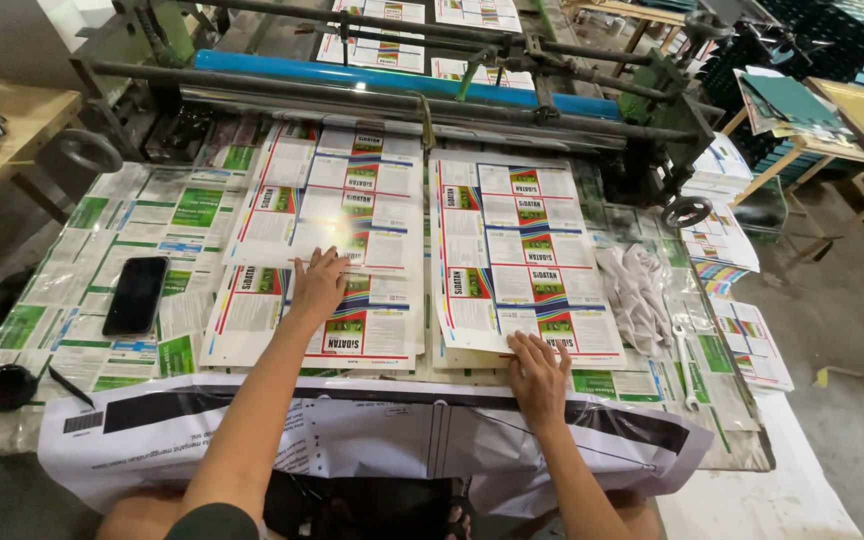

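Observation:
Two glossy printed sheets lie side by side on the machine's feed table. My left hand (318,284) rests flat, fingers spread, on the left printed sheet (337,215), near its lower middle. My right hand (538,372) presses on the near edge of the right printed sheet (522,240), fingertips on its bottom border. Both sheets carry rows of small label panels in red, green, blue and white. Neither hand grips anything.
A black phone (136,294) lies at the left on older printed sheets. A blue roller (392,78) and steel bars cross the machine behind. Crumpled white cloth (642,285) and a wrench (685,365) lie at the right. A black dish (2,387) sits near left.

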